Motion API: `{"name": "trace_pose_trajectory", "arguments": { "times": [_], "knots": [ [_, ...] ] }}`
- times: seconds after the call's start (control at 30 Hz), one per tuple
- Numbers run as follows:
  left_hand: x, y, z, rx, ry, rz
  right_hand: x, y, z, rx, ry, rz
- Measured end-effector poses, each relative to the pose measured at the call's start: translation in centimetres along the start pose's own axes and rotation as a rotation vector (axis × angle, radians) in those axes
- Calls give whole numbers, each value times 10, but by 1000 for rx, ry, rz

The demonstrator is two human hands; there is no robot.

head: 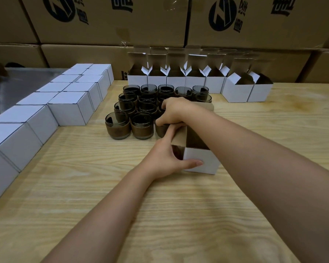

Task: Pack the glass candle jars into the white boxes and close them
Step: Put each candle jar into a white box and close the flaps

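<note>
A person's left hand (165, 160) grips an open white box (201, 160) on a pale wood-grain table (179, 215), thumb flat on its matte front. The right hand (176, 111) curls its fingers over the box's raised kraft-brown flap (207, 107). Rounded smoky glass jars (141, 126) with brown bands cluster just behind. Stacked corrugated cartons (103, 25) carry a black round logo and partly cropped Chinese characters.
</note>
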State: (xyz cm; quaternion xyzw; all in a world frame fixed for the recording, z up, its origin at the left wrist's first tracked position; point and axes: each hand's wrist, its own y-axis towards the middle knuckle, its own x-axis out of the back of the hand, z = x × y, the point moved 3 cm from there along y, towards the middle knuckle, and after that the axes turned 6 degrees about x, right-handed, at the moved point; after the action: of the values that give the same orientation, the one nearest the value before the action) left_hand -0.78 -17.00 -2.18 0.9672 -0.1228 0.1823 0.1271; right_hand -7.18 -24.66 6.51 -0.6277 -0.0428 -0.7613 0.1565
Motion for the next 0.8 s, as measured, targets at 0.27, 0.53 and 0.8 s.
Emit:
{"name": "trace_pose_trajectory", "arguments": {
  "times": [0.27,0.53,0.8],
  "knots": [
    [2,-3,-2,15,-53,63,54,-21,-4,70,240,-216],
    [5,-1,1,49,-92,-4,92,-81,-40,86,251,-125],
    [4,-1,1,42,-99,-20,51,-91,-53,-67,36,22]
  ]
}}
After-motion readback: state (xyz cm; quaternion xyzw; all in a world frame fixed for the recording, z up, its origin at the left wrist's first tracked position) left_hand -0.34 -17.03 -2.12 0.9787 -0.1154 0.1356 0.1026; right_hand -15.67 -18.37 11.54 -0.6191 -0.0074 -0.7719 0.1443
